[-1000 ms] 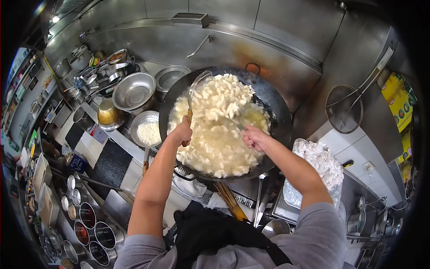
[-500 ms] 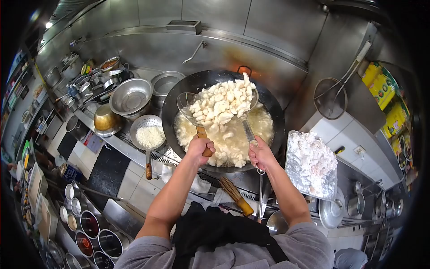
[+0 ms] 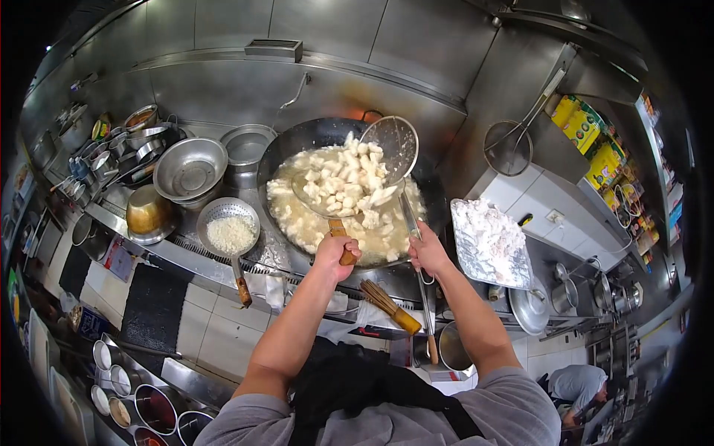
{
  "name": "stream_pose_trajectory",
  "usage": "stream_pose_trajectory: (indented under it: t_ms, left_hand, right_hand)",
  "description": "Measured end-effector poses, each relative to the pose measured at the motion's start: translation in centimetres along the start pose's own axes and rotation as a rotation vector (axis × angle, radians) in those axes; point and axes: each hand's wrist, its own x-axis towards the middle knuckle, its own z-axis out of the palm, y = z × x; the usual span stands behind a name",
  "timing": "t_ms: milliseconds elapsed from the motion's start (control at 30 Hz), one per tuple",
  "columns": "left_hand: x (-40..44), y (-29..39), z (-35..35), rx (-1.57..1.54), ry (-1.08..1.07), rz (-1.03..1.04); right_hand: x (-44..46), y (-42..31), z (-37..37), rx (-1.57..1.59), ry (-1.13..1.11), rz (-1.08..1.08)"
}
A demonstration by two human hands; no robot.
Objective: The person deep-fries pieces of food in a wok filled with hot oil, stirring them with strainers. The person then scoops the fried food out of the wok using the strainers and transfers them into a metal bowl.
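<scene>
My left hand (image 3: 336, 254) is closed around the wooden handle (image 3: 338, 227) of a strainer, which holds a heap of pale, battered-looking food pieces (image 3: 346, 178) above the wok. My right hand (image 3: 429, 249) grips the metal handle of a second mesh strainer (image 3: 399, 141), tilted up at the heap's right side, its mesh mostly bare. Beneath both is a large black wok (image 3: 316, 134) of bubbling oil (image 3: 297, 223) with more pale pieces in it. The left strainer's mesh is largely hidden under the food.
Right of the wok sits a foil-like tray (image 3: 513, 276) of white-coated pieces (image 3: 492, 236). A perforated ladle (image 3: 254, 215) with pale crumbs, metal bowls (image 3: 190, 169) and a brass-coloured pot (image 3: 149, 209) stand left. A bamboo brush (image 3: 394, 308) lies in front. A person (image 3: 579, 386) bends at lower right.
The right strainer has swung up and tilted away from the food, which now rests mainly over the left strainer. The camera view has shifted right, and a bending person has come into view.
</scene>
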Motion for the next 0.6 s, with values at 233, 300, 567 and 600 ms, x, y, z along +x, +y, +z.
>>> stream_pose_trajectory:
  t_ms: [233, 300, 567, 600]
  left_hand:
    - [-1.9, -1.5, 0.7, 0.085, 0.019, 0.041]
    - [-2.1, -2.6, 0.7, 0.087, 0.024, 0.045]
    - [-7.5, -4.8, 4.0, 0.210, 0.044, 0.142]
    - [-7.8, -4.9, 4.3, 0.369, 0.107, 0.239]
  right_hand:
    - [-0.2, -0.2, -2.3, -0.058, -0.028, -0.134]
    - [-1.5, -1.4, -2.9, -0.079, -0.050, -0.124]
    - [-5.2, 1.4, -9.8, 0.340, -0.145, -0.089]
    - [-5.2, 2.2, -10.9, 0.360, -0.148, -0.090]
